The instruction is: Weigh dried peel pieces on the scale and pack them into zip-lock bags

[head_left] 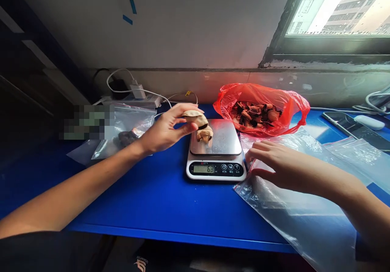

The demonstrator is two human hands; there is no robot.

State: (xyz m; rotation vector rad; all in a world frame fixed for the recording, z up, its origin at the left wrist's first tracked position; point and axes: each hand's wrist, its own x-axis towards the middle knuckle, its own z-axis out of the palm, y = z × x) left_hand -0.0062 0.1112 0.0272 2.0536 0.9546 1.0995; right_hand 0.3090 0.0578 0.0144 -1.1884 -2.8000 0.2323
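Note:
My left hand [170, 128] pinches a pale, curved dried slice [196, 118] between thumb and fingers, over the left part of a digital kitchen scale [216, 170]. Just below it, a brown curled dried piece [204, 134] is on the metal plate; whether the two touch I cannot tell. The scale's display is lit, with digits that look like 6 and 8. To the right of the scale, my right hand [271, 162] is over a clear zip bag [292, 199], thumb and fingers apart, holding nothing that I can see.
Behind the scale, a red plastic bag [292, 101] stands open, full of dried brown slices [256, 113]. Another clear bag [134, 119] with dark contents lies at left. A charger [137, 90] and cables run along the wall. A phone [350, 126] lies at far right.

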